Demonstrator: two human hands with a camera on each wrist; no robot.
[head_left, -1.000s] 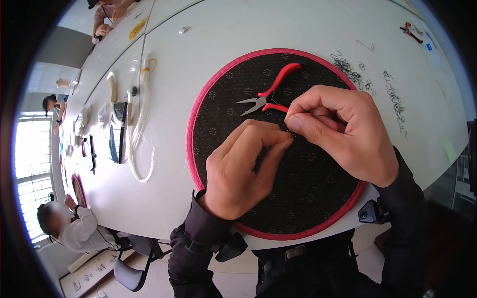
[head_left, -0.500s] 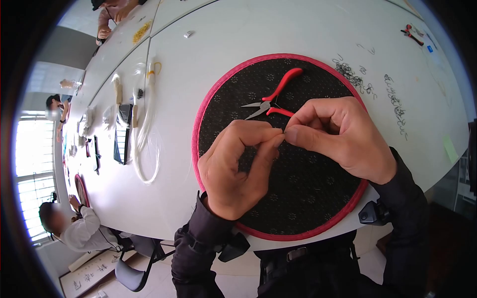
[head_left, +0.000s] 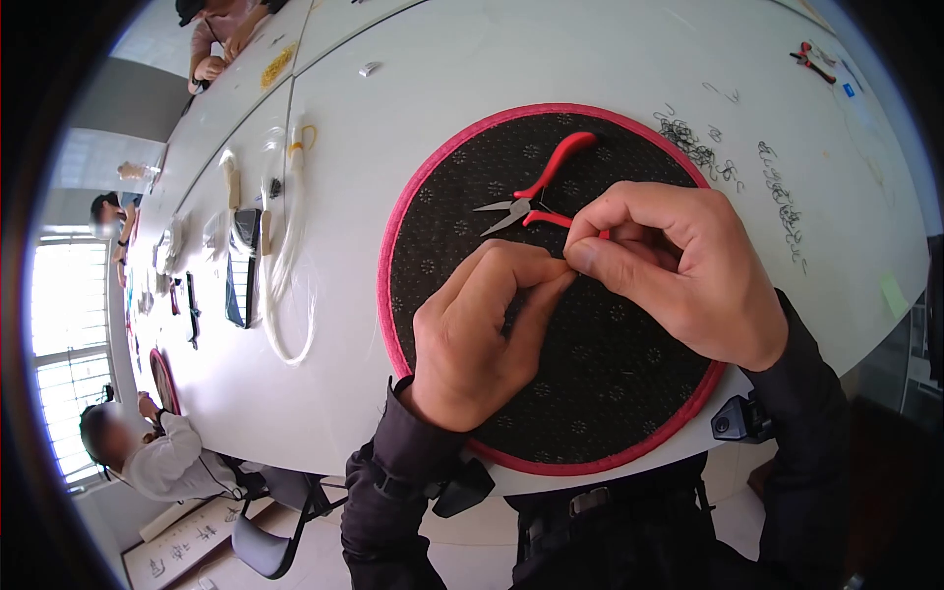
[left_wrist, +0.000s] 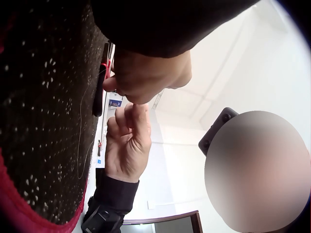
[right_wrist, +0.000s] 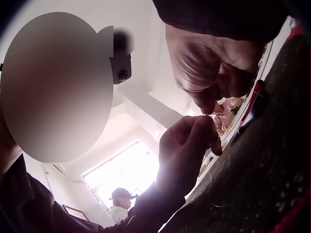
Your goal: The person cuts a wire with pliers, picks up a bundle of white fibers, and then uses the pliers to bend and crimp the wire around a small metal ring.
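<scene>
Both hands meet just above the middle of the round black mat (head_left: 590, 403), fingertip to fingertip. The left hand (head_left: 482, 334) has its fingers curled and its thumb and forefinger pinched narrow, and the right hand (head_left: 678, 270) is curled the same way. Between them they nip one fine thread (left_wrist: 80, 136). In the head view the pinched spot is too small to make out. In the left wrist view the thread's long axis runs from the fingertips near the top of the frame down across the mat towards the lower left, lying slack. In the right wrist view a short stretch of it drops from the fingers to the mat. One pair of pliers (head_left: 531, 192) lies on the mat just above the hands. Its long axis slants from lower left to upper right, with the jaws pointing to the left of the frame and the red handles towards the upper right. The right hand's knuckles cover the end of the lower handle. A second pair (head_left: 811, 61) lies at the upper right of the white table (head_left: 442, 59), and a scatter of small wire bits (head_left: 688, 138) lies beside the mat's pink rim. Compared with half a second ago, the pinch sits at much the same spot and the pliers on the mat lie as before.
</scene>
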